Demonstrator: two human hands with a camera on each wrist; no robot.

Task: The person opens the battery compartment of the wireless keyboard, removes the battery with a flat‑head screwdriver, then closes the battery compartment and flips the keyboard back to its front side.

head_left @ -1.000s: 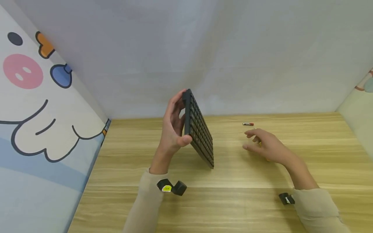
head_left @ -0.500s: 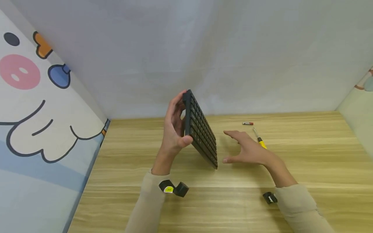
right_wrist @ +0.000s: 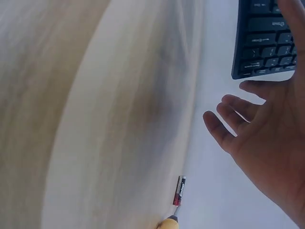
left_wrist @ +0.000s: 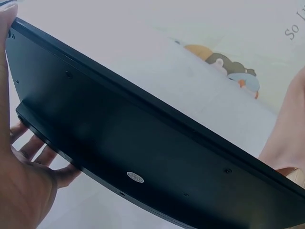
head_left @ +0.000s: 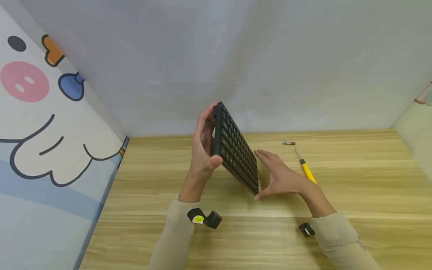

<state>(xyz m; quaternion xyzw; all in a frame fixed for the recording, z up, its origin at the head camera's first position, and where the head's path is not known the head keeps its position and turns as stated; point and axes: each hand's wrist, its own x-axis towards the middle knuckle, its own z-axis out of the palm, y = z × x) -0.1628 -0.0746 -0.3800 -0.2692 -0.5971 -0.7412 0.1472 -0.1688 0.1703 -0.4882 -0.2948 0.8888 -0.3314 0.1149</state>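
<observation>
A black keyboard is held tilted above the table, one end raised and its keys facing right. My left hand grips the raised end, thumb on the near edge and fingers round the far edge. In the left wrist view the keyboard's dark underside shows screws and a small oval sticker. My right hand is at the lower end, thumb and fingers spread apart on either side of it. The right wrist view has its fingers extended just beside the keyboard's corner.
On the wood-grain table, a yellow-handled screwdriver lies right of my right hand. Behind its tip is a small red and black battery. A pale cloth wall rises at the back, and a cartoon-printed panel stands left.
My right hand has moved left from over the screwdriver to the keyboard's lower end, its fingers spreading and uncovering the screwdriver. The lower end of the keyboard has shifted slightly right.
</observation>
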